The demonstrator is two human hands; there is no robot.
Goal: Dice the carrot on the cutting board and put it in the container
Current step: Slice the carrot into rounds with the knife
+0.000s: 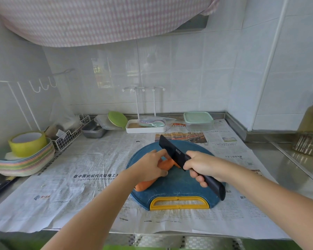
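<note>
**Carrot held on board, knife set against it**

The carrot [167, 164] is laid on the round blue board [181, 184], slanting from the board's near left part toward its middle. It is pinned down by the left hand [150, 166], whose fingers are curled over its far half. Its near end is seen sticking out below the wrist.

The black knife [172, 151] is gripped by its handle in the right hand [201, 166], with the fingers wrapped round it. The blade is pointed away and to the left, and its edge is placed at the carrot's far end, just beside the left fingertips. Whether the edge has entered the carrot cannot be told.

The board's yellow handle [179, 202] is turned toward the person. The board is set on newspaper [79, 177] spread over a steel counter [282, 163].

The container [198, 120], clear and closed with a mint lid, is placed by the back wall, beyond the board and slightly to the right, well apart from it. To its left along the wall are seen:

- a white tray [145, 129]
- a green dish [117, 120], tilted
- a metal tray [93, 131]
- a wire basket [67, 138]

At the far left a roll of yellow-green tape [27, 144] is carried on a stack of pastel plates [23, 164]. A blurred jar [311, 127] is seen at the right edge, and a pink checked cloth [98, 20] is hung overhead.
</note>
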